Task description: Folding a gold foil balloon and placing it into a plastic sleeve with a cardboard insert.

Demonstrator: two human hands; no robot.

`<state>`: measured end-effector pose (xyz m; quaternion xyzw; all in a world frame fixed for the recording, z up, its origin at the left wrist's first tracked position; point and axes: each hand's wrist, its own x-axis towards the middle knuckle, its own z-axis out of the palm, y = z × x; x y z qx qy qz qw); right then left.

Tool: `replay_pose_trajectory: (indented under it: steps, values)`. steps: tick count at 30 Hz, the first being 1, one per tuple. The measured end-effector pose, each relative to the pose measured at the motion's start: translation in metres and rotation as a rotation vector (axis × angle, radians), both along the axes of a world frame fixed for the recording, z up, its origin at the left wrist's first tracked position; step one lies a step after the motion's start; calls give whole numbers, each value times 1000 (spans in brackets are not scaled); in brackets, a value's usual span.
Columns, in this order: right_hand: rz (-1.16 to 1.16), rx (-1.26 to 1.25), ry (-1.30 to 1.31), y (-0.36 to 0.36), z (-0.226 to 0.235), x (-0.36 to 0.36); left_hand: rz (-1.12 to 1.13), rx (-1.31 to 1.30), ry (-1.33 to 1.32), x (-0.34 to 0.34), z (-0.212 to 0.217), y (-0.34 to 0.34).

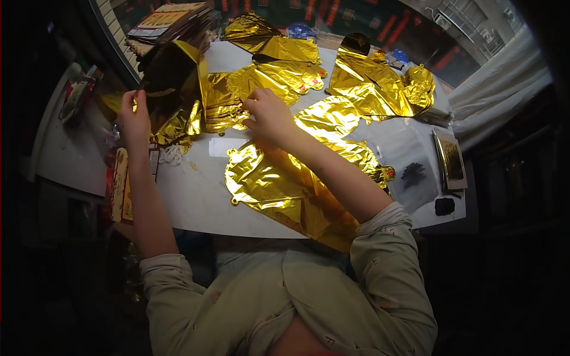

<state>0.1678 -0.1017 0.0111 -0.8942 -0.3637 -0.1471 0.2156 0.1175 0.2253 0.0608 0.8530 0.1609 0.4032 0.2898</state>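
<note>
Head view — steeply down, close over table (196, 207).

Your foil sheets (279, 190) are thin, crinkled gold film with a mirror gloss. Under them the table (196, 202) looks smooth, matt white. Right of the foil, a clear plastic bag (409, 160) shines faintly. Your sleeves (386, 261) are soft, matt pale cloth.

A white table (196, 202) lies under the fingers, with a pale curtain (504, 83) far right amid dark surroundings.
</note>
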Motion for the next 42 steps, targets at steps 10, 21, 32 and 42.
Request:
replay_pose_trajectory:
  steps: [10, 21, 32, 42]
  values:
    - [-3, 327, 338, 4, 8, -6, -411, -364, -57, -22, 35, -21]
    - [2, 855, 1102, -9, 46, -17, -558, 175, 48, -44, 5, -181]
    - [-176, 988, 1161, -34, 36, -2, -628, -428, 289, 6, -21, -119]
    - [-191, 1114, 1126, -116, 64, 20, 239, -271, 346, 42, -60, 152]
